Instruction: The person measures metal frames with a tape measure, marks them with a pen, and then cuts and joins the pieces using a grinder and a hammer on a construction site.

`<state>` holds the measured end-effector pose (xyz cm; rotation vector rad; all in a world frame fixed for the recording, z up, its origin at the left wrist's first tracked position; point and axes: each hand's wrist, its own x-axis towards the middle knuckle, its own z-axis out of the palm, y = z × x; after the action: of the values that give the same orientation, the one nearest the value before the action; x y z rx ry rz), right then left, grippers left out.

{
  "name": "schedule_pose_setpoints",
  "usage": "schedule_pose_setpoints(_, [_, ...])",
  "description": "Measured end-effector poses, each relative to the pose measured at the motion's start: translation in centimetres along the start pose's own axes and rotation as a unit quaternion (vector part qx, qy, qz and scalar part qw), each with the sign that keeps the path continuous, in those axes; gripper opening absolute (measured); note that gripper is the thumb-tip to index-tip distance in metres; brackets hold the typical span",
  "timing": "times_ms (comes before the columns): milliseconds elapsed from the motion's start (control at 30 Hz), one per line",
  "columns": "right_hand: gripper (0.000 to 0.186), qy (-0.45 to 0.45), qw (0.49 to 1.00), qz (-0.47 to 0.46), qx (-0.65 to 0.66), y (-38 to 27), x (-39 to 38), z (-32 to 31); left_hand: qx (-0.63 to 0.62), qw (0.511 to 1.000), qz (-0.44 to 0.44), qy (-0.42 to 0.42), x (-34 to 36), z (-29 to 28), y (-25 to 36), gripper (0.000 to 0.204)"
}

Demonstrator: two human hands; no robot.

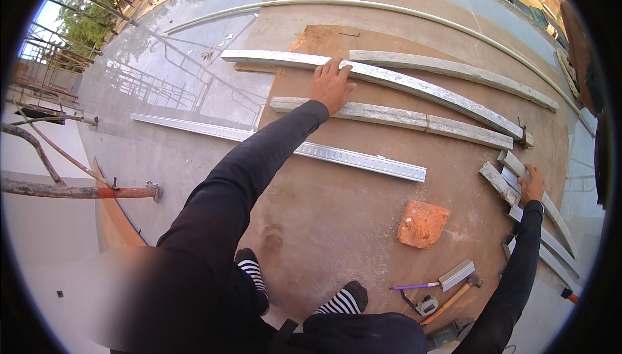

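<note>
My left hand [332, 86] is closed over a long, whitish, square bar [414, 85], its fingers bent across the top. Just nearer lies a second worn bar [389, 115], and a third bar [453, 74] lies beyond. On the right, my right hand [532, 184] grips a pale bar [558, 223] in a pile of shorter pieces; its palm side is hidden. Beside that hand are a short rough bar [497, 182] and shiny metal channels [551, 245]. A rusty clamp-like piece [522, 135] sits at the long bar's right end.
A perforated metal channel [363, 161] crosses the floor before me. Nearer are an orange brick [422, 224], hammer [453, 297], tape measure [426, 305], purple pencil [414, 286] and short metal offcut [457, 275]. An orange-ended pipe [129, 192] juts in at left; a long pale pipe [389, 5] curves behind.
</note>
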<state>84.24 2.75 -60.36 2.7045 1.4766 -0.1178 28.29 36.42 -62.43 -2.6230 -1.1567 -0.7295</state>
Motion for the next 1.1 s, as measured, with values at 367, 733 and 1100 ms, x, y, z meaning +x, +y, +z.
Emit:
schedule_pose_setpoints(367, [0.052,0.195,0.976,-0.095,-0.022,-0.6,-5.8,-3.7,0.151,0.977,0.033,-0.144,1.9,-0.2,-2.9,0.029])
schedule_pose_setpoints(733, [0.049,0.228,0.95,-0.208,0.056,-16.0,-15.7,-8.0,0.041,0.992,0.086,-0.083,0.7,-8.1,-5.6,0.047])
schedule_pose_setpoints(1100, [0.046,0.106,0.949,-0.269,0.128,-24.2,-18.0,-7.8,0.034,0.991,0.032,-0.123,-3.8,-20.1,-9.2,0.035])
